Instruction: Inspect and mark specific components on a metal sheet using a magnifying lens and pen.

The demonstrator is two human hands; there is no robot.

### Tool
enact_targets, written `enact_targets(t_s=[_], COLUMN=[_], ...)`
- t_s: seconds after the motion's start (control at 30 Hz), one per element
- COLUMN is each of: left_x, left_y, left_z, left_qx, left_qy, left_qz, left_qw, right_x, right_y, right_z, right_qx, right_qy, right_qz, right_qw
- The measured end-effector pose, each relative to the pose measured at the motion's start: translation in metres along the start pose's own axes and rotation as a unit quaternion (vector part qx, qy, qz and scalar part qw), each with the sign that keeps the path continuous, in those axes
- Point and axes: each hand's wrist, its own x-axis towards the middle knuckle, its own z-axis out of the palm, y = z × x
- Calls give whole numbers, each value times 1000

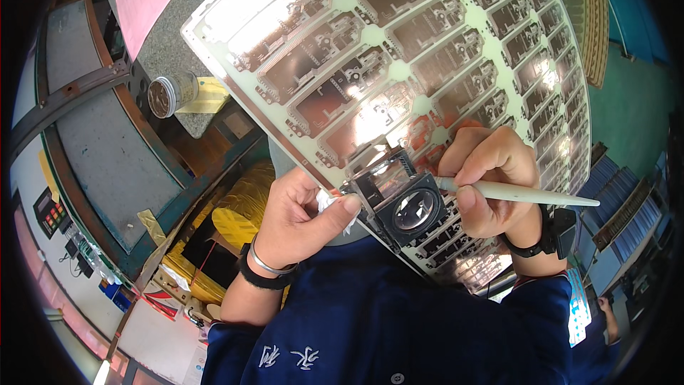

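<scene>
Both hands meet at centre: left hand pinches a black magnifier and white cloth; right hand, at three o'clock, grips a pale stick pointing three o'clock, over the circuit panel.

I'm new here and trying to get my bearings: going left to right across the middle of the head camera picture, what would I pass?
Small round tin → left hand with a white cloth → black folding magnifier on the large printed sheet → right hand → pointed pale stick that it grips.
</scene>
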Motion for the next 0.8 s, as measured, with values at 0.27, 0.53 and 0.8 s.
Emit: enact_targets(t_s=[0.27,0.53,0.8], left_x=[0,0,0], left_y=[1,0,1], left_z=[-2,-4,-2], left_qx=[-10,-3,-7], left_qy=[-18,-28,-17], left_qz=[-5,-8,-16], left_qw=[1000,1000,1000], right_x=[-4,0,-4], right_y=[2,1,0], right_z=[-3,0,-3], right_qx=[2,4,11], right_qy=[-37,3,-36], right_qz=[6,-6,26], right_qw=[999,1000,999])
